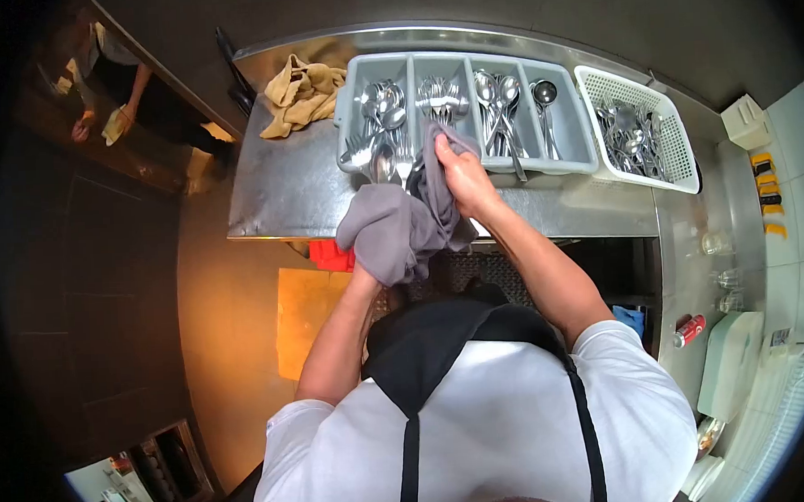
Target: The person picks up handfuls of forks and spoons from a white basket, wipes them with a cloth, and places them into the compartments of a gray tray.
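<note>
A grey cloth (388, 234) covers my left hand, so its fingers are hidden; only the wrist shows below. Forks and spoons (383, 165) stick up from the cloth's far edge, in front of the tray's left compartment, and the cloth is bunched round their lower ends. My right hand (460, 172) is closed on another part of the same cloth, thumb on top; anything inside the fold there is hidden. Just beyond both hands lies a grey cutlery tray (555, 165) with four compartments of forks, spoons and ladle-like pieces.
A white perforated basket (686, 171) of cutlery sits right of the tray on the steel counter (283, 198). At the tray's left lies a tan cloth (301, 94). A red can (690, 330) and glasses (729, 279) are at right. Another person (121, 79) appears at upper left.
</note>
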Demonstrator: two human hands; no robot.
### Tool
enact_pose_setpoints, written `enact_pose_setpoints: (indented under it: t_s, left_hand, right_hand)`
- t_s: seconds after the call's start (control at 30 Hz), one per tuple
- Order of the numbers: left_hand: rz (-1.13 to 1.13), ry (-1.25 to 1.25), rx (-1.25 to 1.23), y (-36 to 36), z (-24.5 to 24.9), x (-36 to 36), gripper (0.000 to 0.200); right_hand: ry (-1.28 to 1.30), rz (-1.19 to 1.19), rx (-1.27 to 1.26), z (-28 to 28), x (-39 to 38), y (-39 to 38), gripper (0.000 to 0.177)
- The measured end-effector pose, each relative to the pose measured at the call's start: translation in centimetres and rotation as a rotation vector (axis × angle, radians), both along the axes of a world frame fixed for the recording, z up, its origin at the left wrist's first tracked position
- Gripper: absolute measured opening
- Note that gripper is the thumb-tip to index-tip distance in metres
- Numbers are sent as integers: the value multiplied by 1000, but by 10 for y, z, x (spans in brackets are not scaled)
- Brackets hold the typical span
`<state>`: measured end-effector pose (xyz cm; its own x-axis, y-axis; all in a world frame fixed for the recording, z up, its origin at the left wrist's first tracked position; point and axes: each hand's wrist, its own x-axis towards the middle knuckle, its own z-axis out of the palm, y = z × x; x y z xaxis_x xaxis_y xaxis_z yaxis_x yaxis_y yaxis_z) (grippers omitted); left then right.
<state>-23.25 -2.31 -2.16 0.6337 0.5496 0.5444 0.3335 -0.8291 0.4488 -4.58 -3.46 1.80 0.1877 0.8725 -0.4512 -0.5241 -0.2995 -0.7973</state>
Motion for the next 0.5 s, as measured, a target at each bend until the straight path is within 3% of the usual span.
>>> enact_pose_setpoints:
  t_s: [0.03, 0.07, 0.1, 0.13, 0.17, 0.23, 0.27, 0.3, 0.37, 0.47, 0.5]
  left_hand:
    - [8, -11, 36, 3, 6, 0, 19]
    - [-6, 165, -75, 6, 12, -4, 21]
    - [-71, 150, -174, 4, 10, -4, 21]
    - [-136, 139, -276, 0, 6, -7, 22]
    - [-203, 132, -375, -2, 3, -11, 22]
    - [-148, 306, -253, 3, -19, -22, 28]
    - [-125, 390, -189, 4, -30, -25, 32]
    - [-123, 327, -210, 1, -18, -21, 30]
    - [-114, 202, -257, -9, 15, -15, 28]
    - [-59, 126, -348, -10, -7, -28, 32]
    - [-48, 195, -305, -11, -1, -31, 32]
  right_hand:
    - [-175, 14, 152, -2, -4, 0, 41]
    - [-352, 31, 298, -9, -13, -5, 41]
    - [-524, 53, 437, -13, -21, -10, 42]
    - [-464, 44, 488, -13, -27, -12, 41]
    - [-562, 45, 486, -14, -23, -11, 42]
    - [-767, 43, 495, -4, -6, 1, 46]
    - [-712, -13, 310, 6, -3, 1, 42]
    - [-495, -90, 221, 12, -2, 4, 38]
    - [-439, -210, 327, -5, -2, 10, 32]
    - [115, -4, 289, -4, 5, 0, 26]
    - [304, -21, 381, -11, 14, -1, 22]
